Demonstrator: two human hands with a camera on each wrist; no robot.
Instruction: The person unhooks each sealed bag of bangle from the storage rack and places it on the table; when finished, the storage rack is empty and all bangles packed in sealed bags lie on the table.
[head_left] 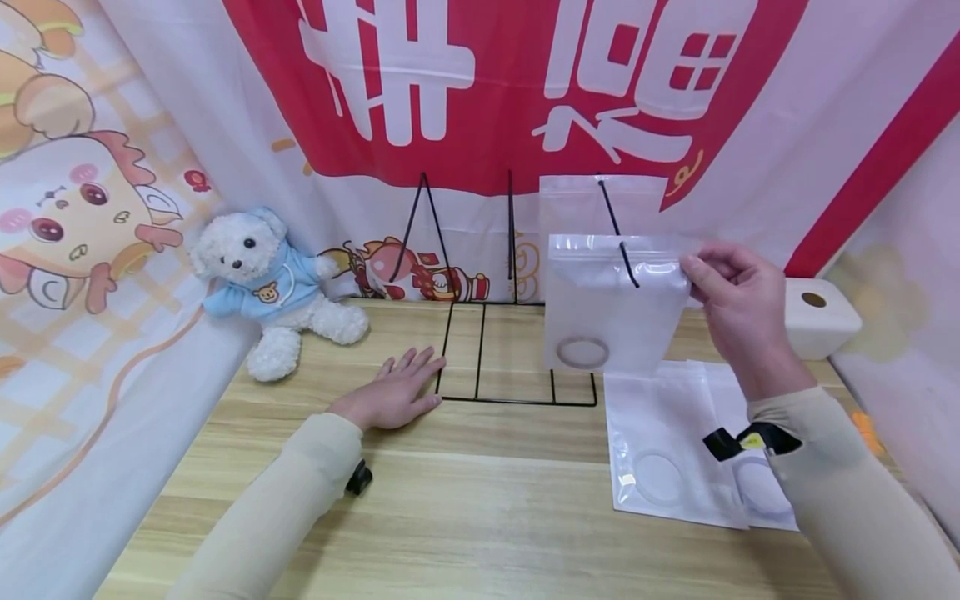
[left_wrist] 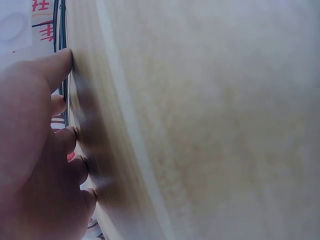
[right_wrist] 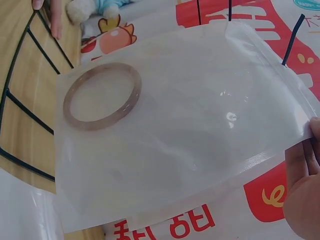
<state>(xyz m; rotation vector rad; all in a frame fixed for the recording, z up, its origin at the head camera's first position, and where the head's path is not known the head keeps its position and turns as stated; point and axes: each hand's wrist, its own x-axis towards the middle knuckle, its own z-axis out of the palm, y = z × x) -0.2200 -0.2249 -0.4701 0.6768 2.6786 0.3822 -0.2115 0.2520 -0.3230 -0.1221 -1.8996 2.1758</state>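
Observation:
My right hand (head_left: 738,300) pinches the upper right edge of a translucent zip bag (head_left: 615,304) with a ring-shaped bangle (right_wrist: 102,96) low inside it. A black prong (right_wrist: 293,40) of the wire display rack (head_left: 517,402) sticks out at the bag's top. Behind it hangs another translucent bag (head_left: 570,204), mostly hidden. My left hand (head_left: 393,392) lies palm down on the table, fingers spread, its fingertips at the left side of the rack's base. In the left wrist view the fingers (left_wrist: 62,62) reach toward the rack's wires.
Two more zip bags (head_left: 667,425) with rings inside lie on the right of the wooden table (head_left: 450,517). A white box (head_left: 821,317) with a round hole stands behind them. A plush dog (head_left: 262,283) in a blue hoodie sits at the left, before printed cloth.

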